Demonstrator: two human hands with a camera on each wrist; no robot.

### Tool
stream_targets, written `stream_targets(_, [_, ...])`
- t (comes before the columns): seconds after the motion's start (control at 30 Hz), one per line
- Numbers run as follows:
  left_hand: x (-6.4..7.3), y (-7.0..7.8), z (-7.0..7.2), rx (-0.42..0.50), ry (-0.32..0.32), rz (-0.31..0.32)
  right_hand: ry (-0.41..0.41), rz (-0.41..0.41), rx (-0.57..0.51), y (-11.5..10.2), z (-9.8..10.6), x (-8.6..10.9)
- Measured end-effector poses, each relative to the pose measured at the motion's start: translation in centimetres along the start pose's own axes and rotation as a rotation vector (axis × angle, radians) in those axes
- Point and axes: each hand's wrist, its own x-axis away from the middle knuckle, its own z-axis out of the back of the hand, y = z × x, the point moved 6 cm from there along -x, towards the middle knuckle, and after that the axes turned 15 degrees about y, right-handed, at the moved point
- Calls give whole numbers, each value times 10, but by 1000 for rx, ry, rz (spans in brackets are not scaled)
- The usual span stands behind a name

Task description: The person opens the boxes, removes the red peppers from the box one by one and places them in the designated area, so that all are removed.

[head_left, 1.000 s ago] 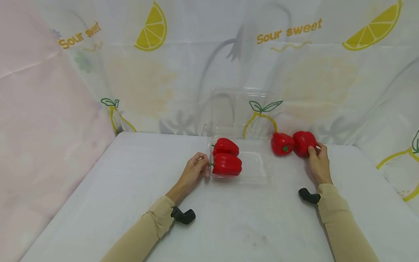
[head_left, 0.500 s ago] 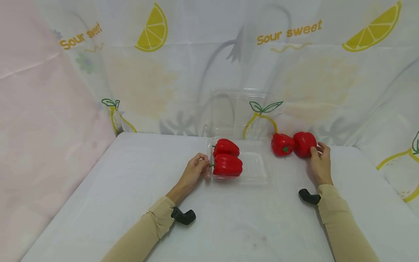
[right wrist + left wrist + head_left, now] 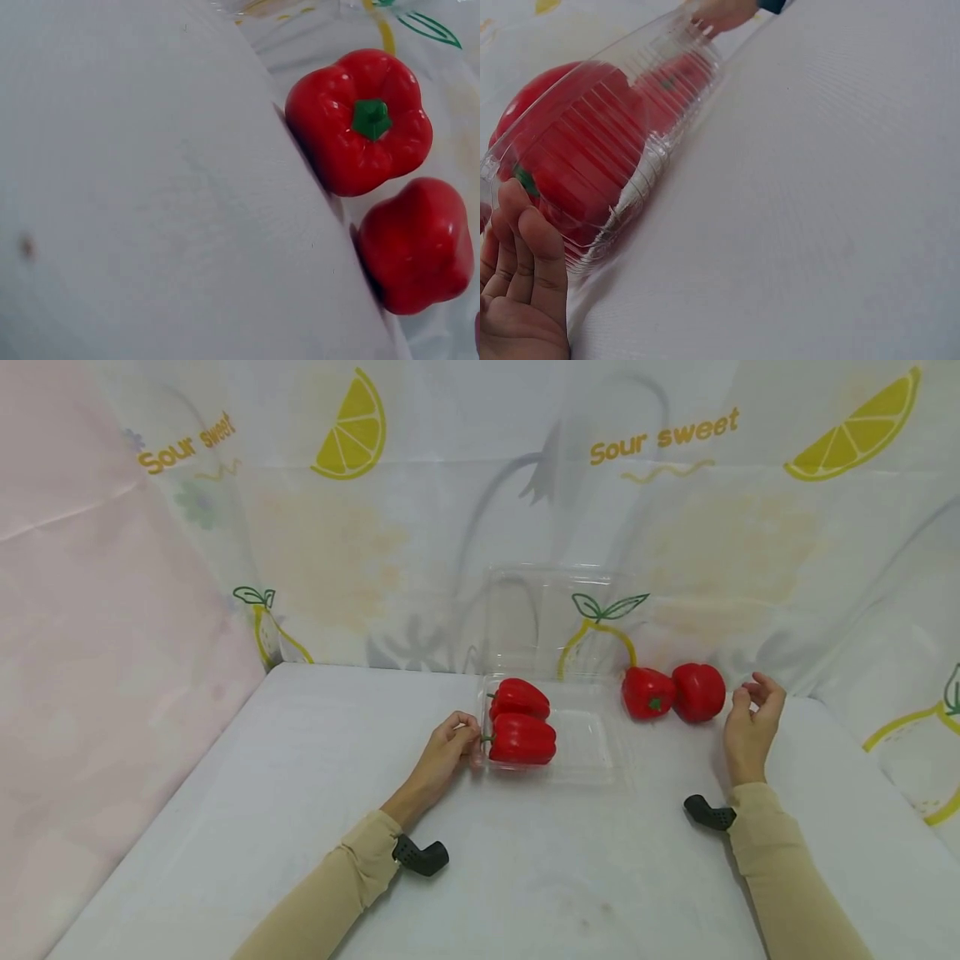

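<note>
My left hand point(image 3: 447, 745) pinches the left edge of a clear plastic clamshell container point(image 3: 588, 747), whose lid point(image 3: 517, 618) stands raised against the back cloth. Inside, on the left, two red bell peppers lie side by side: a front one point(image 3: 522, 739) and a rear one point(image 3: 520, 697). Right of the container a third bell pepper point(image 3: 360, 124) shows its green stem. Touching or nearly touching it is a fourth bell pepper point(image 3: 699, 692). My right hand point(image 3: 752, 727) is just right of that one, apart from it, fingers loosely bent and holding nothing.
A white cloth covers the table point(image 3: 450, 893). Behind it hangs a lemon-print curtain point(image 3: 427, 552), close to the peppers and the raised lid. A pinkish cloth point(image 3: 112, 693) hangs on the left. Black wrist devices sit on both sleeves.
My right hand has let go of the rightmost bell pepper and moved a little to the right. My left hand stays on the container, and the bell peppers keep their places.
</note>
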Motion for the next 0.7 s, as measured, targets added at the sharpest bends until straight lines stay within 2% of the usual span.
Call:
stream_targets(0.13, [0, 0, 1, -8, 5, 9, -10, 48, -18, -8, -3, 0])
stream_targets(0.43, [-1, 0, 0, 11, -28, 0, -140, 84, 9, -26, -15, 9])
stream_targets(0.7, [0, 1, 0, 23, -36, -6, -223, 119, -28, -48, -24, 20])
